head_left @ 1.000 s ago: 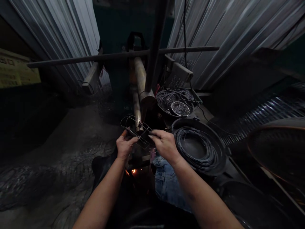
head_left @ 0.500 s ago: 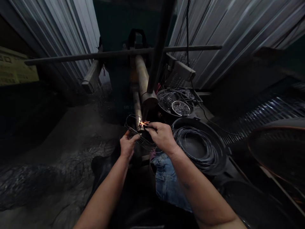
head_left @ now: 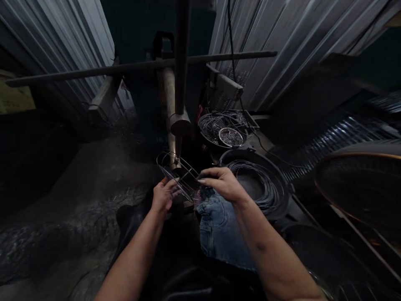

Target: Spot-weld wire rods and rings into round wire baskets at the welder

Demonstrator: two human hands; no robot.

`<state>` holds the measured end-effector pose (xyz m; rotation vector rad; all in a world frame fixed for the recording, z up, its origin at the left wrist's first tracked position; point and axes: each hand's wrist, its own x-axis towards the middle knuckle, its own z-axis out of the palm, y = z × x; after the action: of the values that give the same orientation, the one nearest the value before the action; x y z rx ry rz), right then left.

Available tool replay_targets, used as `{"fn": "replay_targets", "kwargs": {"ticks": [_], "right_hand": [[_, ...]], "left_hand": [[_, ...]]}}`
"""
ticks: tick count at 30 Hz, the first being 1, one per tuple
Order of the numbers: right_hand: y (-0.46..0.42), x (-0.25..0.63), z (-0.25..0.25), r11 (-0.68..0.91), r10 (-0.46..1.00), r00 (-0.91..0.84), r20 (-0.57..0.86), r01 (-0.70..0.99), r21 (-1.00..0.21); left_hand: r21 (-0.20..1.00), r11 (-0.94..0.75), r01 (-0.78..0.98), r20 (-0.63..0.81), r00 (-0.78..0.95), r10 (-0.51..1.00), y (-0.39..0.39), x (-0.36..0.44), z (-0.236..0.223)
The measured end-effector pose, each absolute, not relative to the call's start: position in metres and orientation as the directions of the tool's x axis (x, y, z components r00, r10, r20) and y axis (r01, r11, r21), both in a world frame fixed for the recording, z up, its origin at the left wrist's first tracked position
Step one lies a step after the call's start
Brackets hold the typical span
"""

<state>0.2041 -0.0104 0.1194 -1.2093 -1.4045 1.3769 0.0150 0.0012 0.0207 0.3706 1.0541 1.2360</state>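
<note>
An oval cage of thin steel wire [head_left: 177,173] sits just in front of the welder's lower electrode arm [head_left: 171,121], tilted and seen partly edge-on. My left hand [head_left: 163,195] grips its lower left side. My right hand [head_left: 224,184] pinches its right end between fingers and thumb. The upper electrode [head_left: 178,142] hangs from a steel column just above the cage, with its tip close to the wires. No sparks show at this moment.
A black basin with a wire coil [head_left: 260,188] lies right of my right hand, and another basin of wire rings [head_left: 221,129] sits behind it. Denim cloth [head_left: 219,230] covers my lap. Corrugated metal sheets [head_left: 291,50] form the walls, and a dark round pan [head_left: 360,184] sits far right.
The sparks at the electrode half a second ago have gone. The wire cage has turned in my hands and now sits a little lower, left of the electrode tip. The view has shifted slightly.
</note>
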Motion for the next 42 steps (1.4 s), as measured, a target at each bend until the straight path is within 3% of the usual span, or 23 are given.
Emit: {"fn": "replay_targets", "kwargs": {"ticks": [4,7,16,24,35,42], "right_hand": [[0.001,0.192,0.121,-0.253,0.936,-0.289,-0.203,-0.148,-0.956],[0.007,0.186,0.122,-0.309,0.923,-0.294,-0.247,-0.188,-0.932],[0.009,0.181,0.118,-0.212,0.947,-0.279,-0.159,-0.170,-0.962],[0.009,0.182,0.114,-0.019,0.955,-0.295,0.005,-0.076,-0.997],[0.026,0.180,0.115,-0.097,0.983,-0.162,-0.083,-0.077,-0.992],[0.022,0.177,0.118,-0.150,0.973,-0.199,-0.117,-0.164,-0.975]], "left_hand": [[0.707,0.410,-0.577,-0.538,-0.062,0.840,0.005,0.011,0.025],[0.688,0.428,-0.586,-0.570,-0.071,0.819,0.008,0.008,0.025],[0.681,0.410,-0.606,-0.544,-0.045,0.838,0.008,0.002,0.017],[0.679,0.386,-0.624,-0.518,-0.035,0.855,0.013,0.001,0.014],[0.646,0.418,-0.638,-0.554,-0.016,0.832,0.024,0.006,0.017],[0.632,0.450,-0.630,-0.565,0.022,0.825,0.019,0.009,0.013]]}}
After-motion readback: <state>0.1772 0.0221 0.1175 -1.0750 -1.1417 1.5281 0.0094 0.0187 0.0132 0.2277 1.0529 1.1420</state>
